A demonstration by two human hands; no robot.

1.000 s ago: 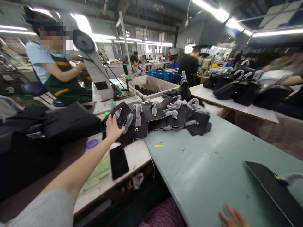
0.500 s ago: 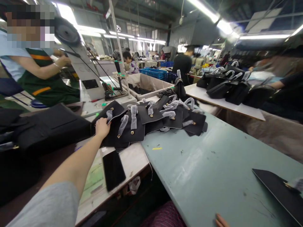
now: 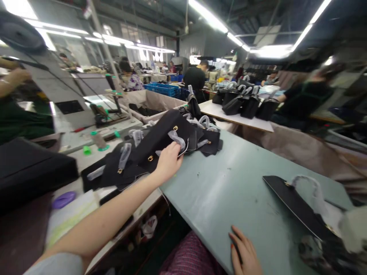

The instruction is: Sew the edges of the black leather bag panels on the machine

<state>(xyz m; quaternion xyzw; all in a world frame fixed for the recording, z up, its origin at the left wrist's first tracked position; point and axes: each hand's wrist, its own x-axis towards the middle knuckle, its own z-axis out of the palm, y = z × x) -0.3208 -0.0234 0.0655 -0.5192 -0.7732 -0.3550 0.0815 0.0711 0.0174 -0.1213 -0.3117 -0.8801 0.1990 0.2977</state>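
My left hand (image 3: 169,162) grips the near edge of a black bag panel (image 3: 160,135), lifted and tilted over the pile. The panel carries a gold fitting and a handle in clear wrap. Beneath and beside it lie several more black panels (image 3: 110,168) with wrapped handles. My right hand (image 3: 245,252) rests on the pale green tabletop (image 3: 218,183), its fingers stretched out and apart. A dark sliver shows between those fingers; I cannot make out what it is. Another panel (image 3: 298,206) with a wrapped handle lies to the right, by a blurred machine part (image 3: 351,229).
A large black piece (image 3: 34,172) lies at the left, near a purple oval item (image 3: 64,199) and a thread spool (image 3: 99,141). Finished-looking black bags (image 3: 237,105) stand on a white board at the back. A fabric-lined bin (image 3: 169,105) is behind the pile. Co-workers sit around.
My left hand has moved right with the bag panel, across the pile. My right hand has come further into view on the tabletop. The view has turned right; the phone no longer shows.
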